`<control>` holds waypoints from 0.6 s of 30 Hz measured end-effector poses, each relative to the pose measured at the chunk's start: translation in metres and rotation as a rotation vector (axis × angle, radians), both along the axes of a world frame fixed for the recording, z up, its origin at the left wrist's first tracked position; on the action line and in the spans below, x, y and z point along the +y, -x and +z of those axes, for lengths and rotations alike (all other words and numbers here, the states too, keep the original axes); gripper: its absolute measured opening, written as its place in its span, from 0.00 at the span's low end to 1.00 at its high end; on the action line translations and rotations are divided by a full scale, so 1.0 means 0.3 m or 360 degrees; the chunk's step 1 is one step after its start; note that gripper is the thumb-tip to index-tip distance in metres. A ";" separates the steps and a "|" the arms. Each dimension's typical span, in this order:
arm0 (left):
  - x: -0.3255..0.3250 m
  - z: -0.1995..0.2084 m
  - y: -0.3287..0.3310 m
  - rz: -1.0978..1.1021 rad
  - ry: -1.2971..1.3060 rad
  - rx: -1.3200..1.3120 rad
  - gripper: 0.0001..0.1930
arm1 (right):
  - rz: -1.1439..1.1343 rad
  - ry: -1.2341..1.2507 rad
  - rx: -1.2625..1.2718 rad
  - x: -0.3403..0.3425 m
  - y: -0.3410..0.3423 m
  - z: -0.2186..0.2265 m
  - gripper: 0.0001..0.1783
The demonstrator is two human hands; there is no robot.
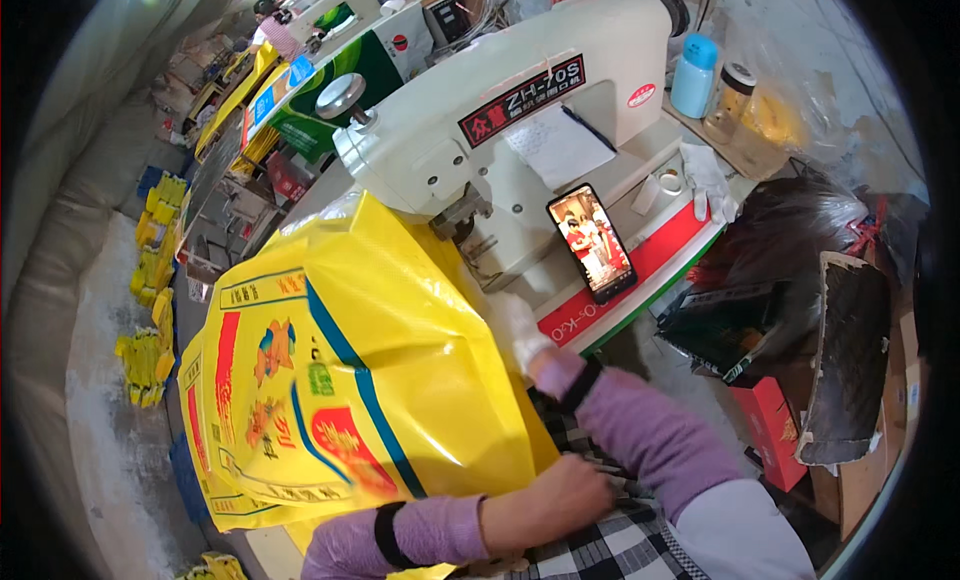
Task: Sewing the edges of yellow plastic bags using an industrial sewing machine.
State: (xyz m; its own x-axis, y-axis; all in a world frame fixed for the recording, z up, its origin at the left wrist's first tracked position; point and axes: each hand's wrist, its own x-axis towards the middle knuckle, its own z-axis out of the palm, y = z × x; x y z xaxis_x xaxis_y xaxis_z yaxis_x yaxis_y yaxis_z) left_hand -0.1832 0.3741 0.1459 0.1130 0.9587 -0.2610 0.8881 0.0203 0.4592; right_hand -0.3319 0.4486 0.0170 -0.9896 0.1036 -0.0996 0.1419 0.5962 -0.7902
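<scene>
A large yellow printed woven sack (420, 355) with blue stripes spreads over the left and middle, its upper edge under the head of a cream industrial sewing machine (400, 165). My right hand (517, 332), in a white glove, is at the sack's right edge just below the needle area (470, 225); its fingers are blurred and partly hidden. Bare and curled, my left hand (560, 500) is beside the sack's lower right corner, over my checked apron (610, 545). What its fingers hold, if anything, is hidden.
A lit phone (592, 242) leans on the machine bed, near paper (555, 155) and a pen (588, 128). Behind stand a blue bottle (694, 76) and a jar (730, 102). Cartons (845, 360) crowd the right; yellow bundles (155, 240) lie left. Another person (278, 35) sits far back.
</scene>
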 end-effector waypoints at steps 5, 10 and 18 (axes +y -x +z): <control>-0.009 -0.020 0.514 0.0251 -0.0706 0.0355 0.11 | 0.0450 0.0579 -0.0075 -0.003 -0.543 0.048 0.39; -0.523 -0.039 0.450 0.0262 0.0336 0.0085 0.07 | 0.0179 0.0697 -0.0052 0.043 -0.670 0.242 0.47; -0.303 -0.016 0.311 0.0891 0.0391 0.0196 0.17 | 0.0144 0.0652 0.0424 0.039 -0.674 0.144 0.41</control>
State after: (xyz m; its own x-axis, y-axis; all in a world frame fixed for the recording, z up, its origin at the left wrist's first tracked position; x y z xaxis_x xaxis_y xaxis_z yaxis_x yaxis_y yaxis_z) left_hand -0.2764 0.2831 0.1411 -0.4341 0.7742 -0.4605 0.7585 0.5899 0.2767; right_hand -0.1296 0.4604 0.0601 -0.9894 0.0215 0.1437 -0.1350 0.2296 -0.9639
